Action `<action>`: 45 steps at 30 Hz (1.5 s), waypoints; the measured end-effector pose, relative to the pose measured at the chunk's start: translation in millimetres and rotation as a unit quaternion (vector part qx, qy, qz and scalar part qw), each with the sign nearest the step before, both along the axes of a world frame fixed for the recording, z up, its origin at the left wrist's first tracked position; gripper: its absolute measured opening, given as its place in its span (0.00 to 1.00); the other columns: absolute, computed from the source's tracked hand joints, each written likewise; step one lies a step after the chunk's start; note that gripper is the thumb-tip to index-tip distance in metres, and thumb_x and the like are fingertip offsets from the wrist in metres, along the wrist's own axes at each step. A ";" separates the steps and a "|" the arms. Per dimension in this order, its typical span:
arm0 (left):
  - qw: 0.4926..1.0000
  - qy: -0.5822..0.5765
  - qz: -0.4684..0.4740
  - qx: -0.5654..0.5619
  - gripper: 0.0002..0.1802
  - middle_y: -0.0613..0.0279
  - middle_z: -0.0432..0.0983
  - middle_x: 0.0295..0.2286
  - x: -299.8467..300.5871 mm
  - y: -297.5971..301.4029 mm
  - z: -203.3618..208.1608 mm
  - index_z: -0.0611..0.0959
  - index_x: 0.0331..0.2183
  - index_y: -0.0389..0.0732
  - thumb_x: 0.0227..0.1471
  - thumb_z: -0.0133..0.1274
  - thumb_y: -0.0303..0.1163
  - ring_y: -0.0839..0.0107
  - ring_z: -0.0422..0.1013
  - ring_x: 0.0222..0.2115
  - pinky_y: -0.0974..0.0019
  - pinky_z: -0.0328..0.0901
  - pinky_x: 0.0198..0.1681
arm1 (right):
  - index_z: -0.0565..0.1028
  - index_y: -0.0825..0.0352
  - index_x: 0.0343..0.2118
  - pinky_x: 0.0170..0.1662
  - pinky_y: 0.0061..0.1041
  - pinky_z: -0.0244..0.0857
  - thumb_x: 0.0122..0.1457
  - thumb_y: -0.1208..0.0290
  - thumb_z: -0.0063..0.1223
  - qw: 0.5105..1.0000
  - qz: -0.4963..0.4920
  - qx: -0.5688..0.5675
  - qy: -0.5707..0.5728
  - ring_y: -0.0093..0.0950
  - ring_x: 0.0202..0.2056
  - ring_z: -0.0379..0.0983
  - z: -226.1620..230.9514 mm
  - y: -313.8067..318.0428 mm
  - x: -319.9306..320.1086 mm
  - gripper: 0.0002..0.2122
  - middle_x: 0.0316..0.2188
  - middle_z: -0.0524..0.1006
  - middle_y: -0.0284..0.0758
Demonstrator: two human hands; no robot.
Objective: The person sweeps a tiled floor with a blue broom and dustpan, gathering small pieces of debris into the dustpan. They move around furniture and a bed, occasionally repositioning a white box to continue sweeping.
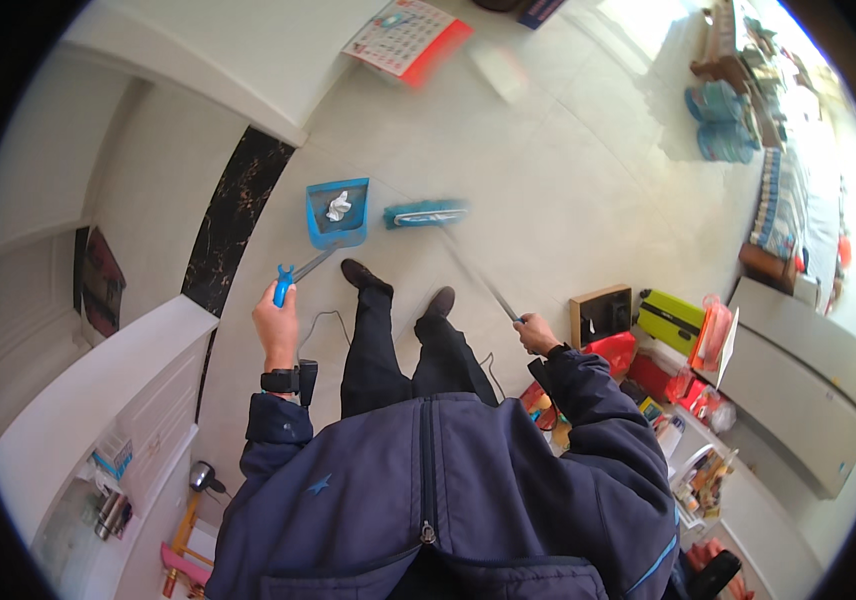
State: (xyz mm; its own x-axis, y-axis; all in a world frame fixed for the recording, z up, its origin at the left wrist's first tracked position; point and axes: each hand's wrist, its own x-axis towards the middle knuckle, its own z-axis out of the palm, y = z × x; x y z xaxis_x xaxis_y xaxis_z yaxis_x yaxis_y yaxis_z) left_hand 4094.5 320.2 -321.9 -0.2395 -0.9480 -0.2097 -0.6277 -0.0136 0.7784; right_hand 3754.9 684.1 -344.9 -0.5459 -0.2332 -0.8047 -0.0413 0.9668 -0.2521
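Observation:
My left hand (276,325) is closed round the handle of a blue long-handled dustpan (316,229), whose pan rests on the pale tiled floor. A crumpled white piece of paper or tissue (339,206) lies inside the pan. My right hand (536,334) grips the grey pole of a broom (426,214) with a teal head. Smeared a little by motion, the broom head is on the floor just right of the dustpan, apart from it.
A dark stone threshold (238,215) crosses the floor at left. Blue water jugs (723,120) stand at far right. Near my right arm are a lime-green case (670,321), an open box (600,315) and red bags. A calendar (403,40) shows at the top.

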 end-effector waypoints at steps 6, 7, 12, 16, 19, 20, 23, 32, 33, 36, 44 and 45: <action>0.999 -0.009 -0.038 -0.018 0.16 0.49 0.75 0.21 -29.2 32.8 8.4 0.80 0.36 0.35 0.49 0.56 0.36 0.61 0.71 0.20 0.61 0.64 0.26 | 0.73 0.72 0.34 0.16 0.28 0.62 0.55 0.67 0.49 0.987 -0.120 -0.098 0.034 0.25 0.14 0.68 -6.7 54.4 -31.0 0.11 0.13 0.70 0.34; 0.998 -0.019 -0.044 -0.030 0.16 0.50 0.75 0.21 -38.5 36.6 10.8 0.80 0.36 0.34 0.49 0.56 0.36 0.61 0.71 0.20 0.61 0.64 0.26 | 0.74 0.71 0.34 0.17 0.28 0.63 0.55 0.67 0.49 0.988 -0.054 -0.128 0.061 0.26 0.14 0.68 -21.3 53.3 -50.7 0.11 0.14 0.70 0.34; 0.994 -0.020 -0.073 -0.084 0.14 0.51 0.74 0.20 -56.7 73.1 28.7 0.80 0.34 0.34 0.49 0.56 0.34 0.62 0.69 0.19 0.62 0.63 0.25 | 0.77 0.69 0.23 0.29 0.39 0.69 0.50 0.66 0.49 0.919 0.253 -0.017 0.303 0.43 0.26 0.75 -119.4 -1.9 -171.8 0.11 0.21 0.76 0.46; 0.992 -0.020 -0.092 -0.081 0.12 0.56 0.73 0.19 -59.1 93.5 40.4 0.80 0.34 0.33 0.49 0.56 0.31 0.70 0.67 0.19 0.65 0.62 0.25 | 0.80 0.65 0.22 0.29 0.35 0.71 0.44 0.70 0.54 0.987 0.019 -0.019 0.157 0.38 0.27 0.77 -185.0 -35.6 -232.0 0.06 0.24 0.78 0.41; 0.991 -0.016 -0.099 -0.085 0.12 0.58 0.73 0.19 -55.2 102.9 44.0 0.80 0.34 0.33 0.49 0.56 0.31 0.71 0.66 0.19 0.65 0.62 0.25 | 0.79 0.64 0.25 0.29 0.34 0.70 0.48 0.69 0.51 0.893 0.302 0.004 0.334 0.37 0.28 0.76 -223.2 8.2 -176.5 0.07 0.25 0.78 0.40; 0.992 -0.007 -0.099 -0.078 0.12 0.58 0.72 0.19 -52.4 105.6 44.7 0.80 0.34 0.33 0.49 0.56 0.31 0.71 0.66 0.19 0.65 0.62 0.25 | 0.77 0.65 0.27 0.30 0.35 0.69 0.51 0.68 0.50 0.876 0.290 -0.049 0.383 0.37 0.28 0.74 -227.5 39.6 -142.4 0.07 0.26 0.77 0.41; 0.989 -0.015 -0.120 -0.085 0.11 0.59 0.71 0.17 -43.8 110.7 42.4 0.80 0.33 0.33 0.48 0.56 0.30 0.71 0.65 0.18 0.65 0.61 0.24 | 0.75 0.69 0.31 0.35 0.40 0.67 0.54 0.66 0.46 0.959 0.062 -0.141 0.238 0.45 0.33 0.72 -204.0 116.9 -36.6 0.11 0.29 0.75 0.48; 0.983 0.015 -0.173 -0.057 0.09 0.59 0.68 0.15 -4.9 132.9 23.6 0.79 0.30 0.33 0.48 0.55 0.30 0.72 0.62 0.16 0.65 0.58 0.22 | 0.67 0.73 0.33 0.14 0.27 0.60 0.58 0.72 0.45 0.891 -0.409 -0.162 -0.114 0.25 0.10 0.62 0.0 172.5 135.7 0.08 0.14 0.67 0.36; 0.981 0.006 -0.183 -0.059 0.09 0.58 0.68 0.16 -3.3 135.8 22.9 0.79 0.30 0.33 0.48 0.55 0.30 0.71 0.62 0.16 0.64 0.59 0.22 | 0.67 0.72 0.33 0.14 0.26 0.60 0.58 0.72 0.45 0.873 -0.438 -0.165 -0.135 0.24 0.11 0.62 8.0 173.2 139.9 0.08 0.14 0.68 0.36; 0.977 0.011 -0.204 -0.059 0.10 0.58 0.69 0.16 -10.7 147.2 21.0 0.79 0.31 0.33 0.48 0.55 0.30 0.71 0.64 0.17 0.64 0.59 0.22 | 0.67 0.72 0.33 0.14 0.25 0.60 0.58 0.72 0.45 0.844 -0.486 -0.203 -0.097 0.23 0.12 0.62 10.8 177.7 140.3 0.07 0.15 0.68 0.35; 0.968 -0.041 -0.238 -0.070 0.13 0.54 0.74 0.20 -72.5 215.2 34.7 0.79 0.34 0.31 0.48 0.56 0.30 0.68 0.68 0.19 0.64 0.63 0.26 | 0.69 0.71 0.26 0.13 0.27 0.60 0.58 0.70 0.45 0.865 -0.401 -0.302 0.018 0.26 0.11 0.66 -32.0 234.7 -12.5 0.09 0.12 0.68 0.35; 0.969 -0.035 -0.232 -0.081 0.13 0.54 0.75 0.21 -84.8 227.9 37.0 0.79 0.34 0.31 0.48 0.56 0.30 0.69 0.68 0.20 0.64 0.64 0.26 | 0.69 0.71 0.26 0.13 0.27 0.60 0.58 0.70 0.44 0.847 -0.422 -0.319 0.051 0.27 0.11 0.66 -42.2 240.3 -44.0 0.09 0.12 0.68 0.35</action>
State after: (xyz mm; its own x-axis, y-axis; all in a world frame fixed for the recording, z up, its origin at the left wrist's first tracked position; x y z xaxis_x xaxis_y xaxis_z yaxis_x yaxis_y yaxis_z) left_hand 4009.7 548.1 -284.9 -0.6379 -0.7639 -0.0981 -0.5880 0.4008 0.7026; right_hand 3710.9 924.5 -387.1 -0.7937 -0.0947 -0.6009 0.5441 0.3315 -0.7708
